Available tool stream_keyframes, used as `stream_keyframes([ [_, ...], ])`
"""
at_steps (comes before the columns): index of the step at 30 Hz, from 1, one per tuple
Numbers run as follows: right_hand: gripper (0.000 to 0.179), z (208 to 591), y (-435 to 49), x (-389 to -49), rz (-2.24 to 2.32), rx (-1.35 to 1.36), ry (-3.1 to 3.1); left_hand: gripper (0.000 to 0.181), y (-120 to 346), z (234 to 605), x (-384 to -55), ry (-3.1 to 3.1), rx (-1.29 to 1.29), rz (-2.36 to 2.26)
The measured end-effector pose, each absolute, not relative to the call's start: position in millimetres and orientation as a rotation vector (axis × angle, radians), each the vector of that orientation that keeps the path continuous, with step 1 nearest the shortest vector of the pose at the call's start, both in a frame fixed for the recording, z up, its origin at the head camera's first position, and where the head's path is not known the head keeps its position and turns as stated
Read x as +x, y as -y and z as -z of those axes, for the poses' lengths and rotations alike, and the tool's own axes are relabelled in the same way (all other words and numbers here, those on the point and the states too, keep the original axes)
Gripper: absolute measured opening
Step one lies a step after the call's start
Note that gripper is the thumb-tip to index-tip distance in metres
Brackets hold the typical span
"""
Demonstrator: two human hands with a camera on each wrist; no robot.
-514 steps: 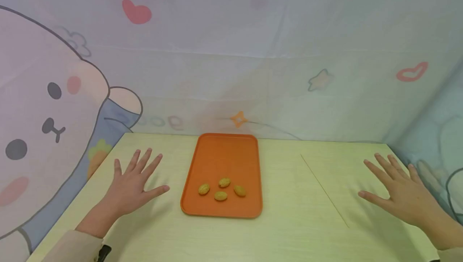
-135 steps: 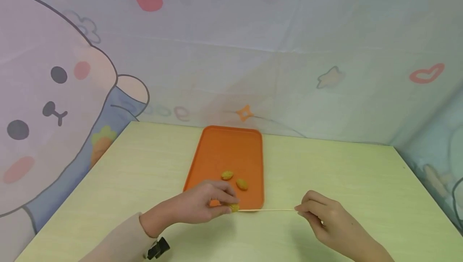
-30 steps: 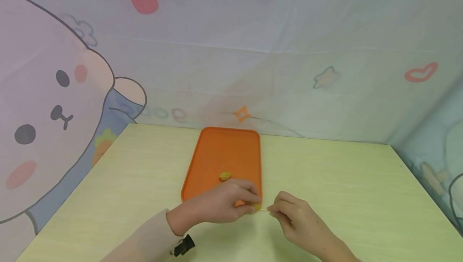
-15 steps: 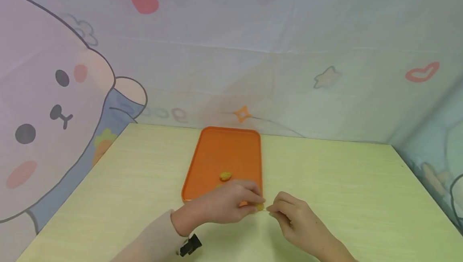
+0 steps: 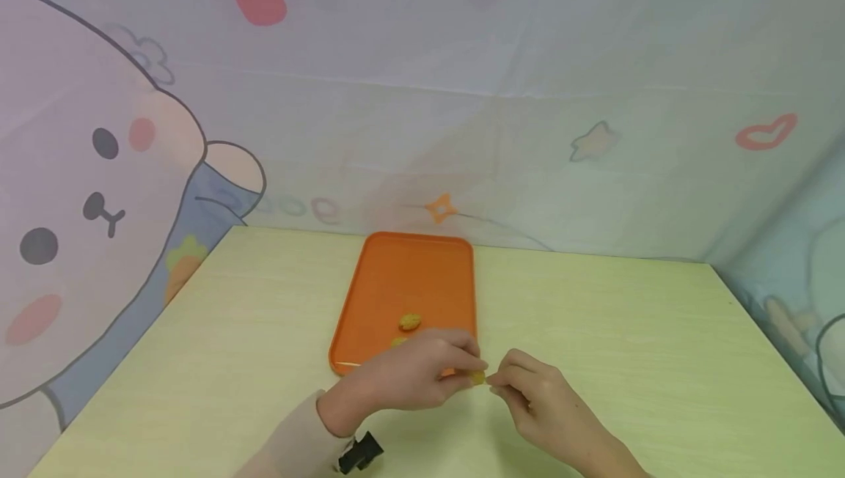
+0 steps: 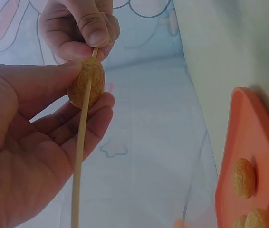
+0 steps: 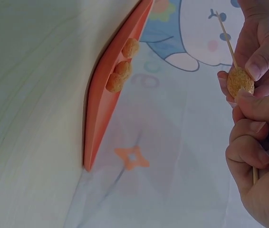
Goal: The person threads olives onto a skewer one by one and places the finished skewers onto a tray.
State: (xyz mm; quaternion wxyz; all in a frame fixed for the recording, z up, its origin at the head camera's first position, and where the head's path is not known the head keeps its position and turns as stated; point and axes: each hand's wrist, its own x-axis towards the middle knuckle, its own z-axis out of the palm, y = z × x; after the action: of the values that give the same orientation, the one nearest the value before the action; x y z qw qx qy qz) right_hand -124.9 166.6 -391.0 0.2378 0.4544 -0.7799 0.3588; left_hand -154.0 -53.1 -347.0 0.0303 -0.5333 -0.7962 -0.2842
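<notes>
My left hand [image 5: 422,368] pinches a wrinkled golden oval piece [image 6: 84,88] between thumb and fingers, just past the tray's near right corner. A thin bamboo skewer [image 6: 79,161] runs through that piece, with a long stretch sticking out on the left hand's side, as the right wrist view also shows. Close against the piece, my right hand [image 5: 548,401] pinches the skewer's other end with curled fingers. Three more such pieces [image 7: 130,47] lie in the orange tray [image 5: 422,273], two of them touching; the left hand hides part of them in the head view.
The orange tray lies on a pale yellow-green table [image 5: 594,324], its far edge near a printed cloth backdrop [image 5: 409,60]. A black device [image 5: 360,453] sits at the left wrist, below the sleeve [image 5: 297,438].
The skewer lay on the table, hands spread, 17 s ago. Since 4.5 s ago the hands have come together, and the skewer between them has shortened to almost nothing. It now sticks out leftward.
</notes>
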Motion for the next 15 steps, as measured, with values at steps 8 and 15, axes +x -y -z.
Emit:
stream_keyframes([
  [8, 0.035, 393.6, -166.0, -126.4, -0.972, 1.247, 2.127, 0.015, 51.3, 351.9, -153.6, 2.433, -1.621, 0.88],
  [15, 0.032, 393.6, -166.9, -126.2, -0.94, 1.224, 2.163, 0.019, 50.3, 352.4, -154.9, 2.468, -1.609, 0.862],
])
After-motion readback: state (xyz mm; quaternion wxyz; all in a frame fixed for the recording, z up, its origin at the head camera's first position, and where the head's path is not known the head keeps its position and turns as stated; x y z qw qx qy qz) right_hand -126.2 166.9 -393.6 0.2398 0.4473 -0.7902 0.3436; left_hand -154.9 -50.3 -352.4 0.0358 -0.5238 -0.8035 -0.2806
